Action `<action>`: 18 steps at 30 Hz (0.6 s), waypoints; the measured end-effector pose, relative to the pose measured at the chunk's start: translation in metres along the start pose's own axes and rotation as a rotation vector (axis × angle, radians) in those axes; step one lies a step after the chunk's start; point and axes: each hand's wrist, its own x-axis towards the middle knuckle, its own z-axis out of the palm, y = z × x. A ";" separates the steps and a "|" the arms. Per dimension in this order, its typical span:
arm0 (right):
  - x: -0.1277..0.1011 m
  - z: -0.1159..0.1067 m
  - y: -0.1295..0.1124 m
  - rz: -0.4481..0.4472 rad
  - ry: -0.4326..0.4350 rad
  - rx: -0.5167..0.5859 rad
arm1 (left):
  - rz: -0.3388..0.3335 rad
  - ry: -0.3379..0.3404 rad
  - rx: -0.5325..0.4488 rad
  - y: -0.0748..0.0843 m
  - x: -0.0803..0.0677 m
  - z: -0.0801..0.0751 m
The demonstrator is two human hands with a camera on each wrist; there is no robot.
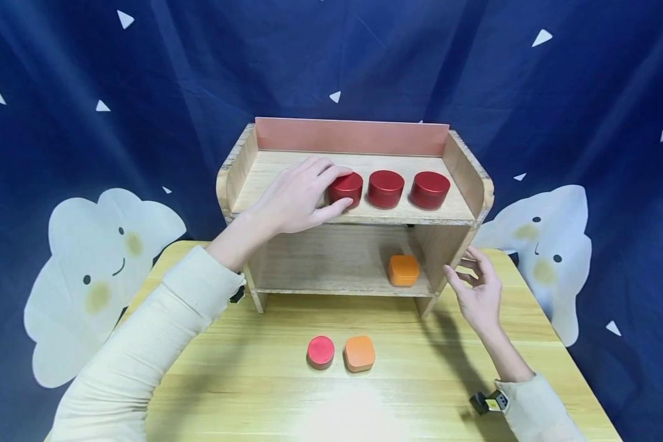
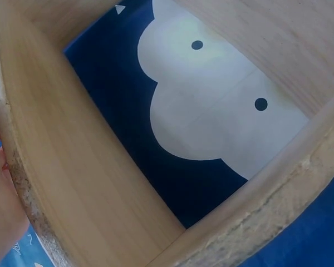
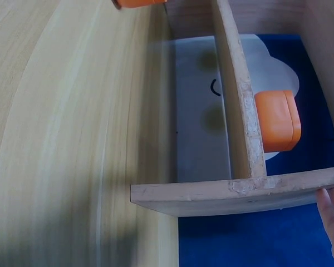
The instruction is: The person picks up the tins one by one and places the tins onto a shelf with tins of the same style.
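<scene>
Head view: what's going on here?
A person's left hand grips the leftmost of three red tins on the top shelf of a small wooden rack. The right hand, fingers relaxed, rests against the rack's right side panel. An orange tin sits on the lower shelf; a red tin and another orange one wait on the table.

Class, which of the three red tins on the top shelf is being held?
The leftmost red tin: the left hand grips it; the other two stand untouched.

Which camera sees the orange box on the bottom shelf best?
The head view: the orange square box sits whole on the lower shelf, near its right end. The right wrist view shows it close but partly behind a wooden board. The left wrist view misses it.
</scene>
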 end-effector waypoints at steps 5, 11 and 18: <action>0.000 0.001 -0.001 0.003 0.001 0.004 | -0.001 0.003 -0.003 -0.001 0.000 0.001; 0.000 0.001 -0.002 0.004 0.000 0.004 | -0.002 0.004 -0.005 -0.001 -0.001 0.001; 0.000 0.001 -0.002 0.001 0.001 0.010 | -0.012 0.035 -0.020 -0.004 -0.009 0.003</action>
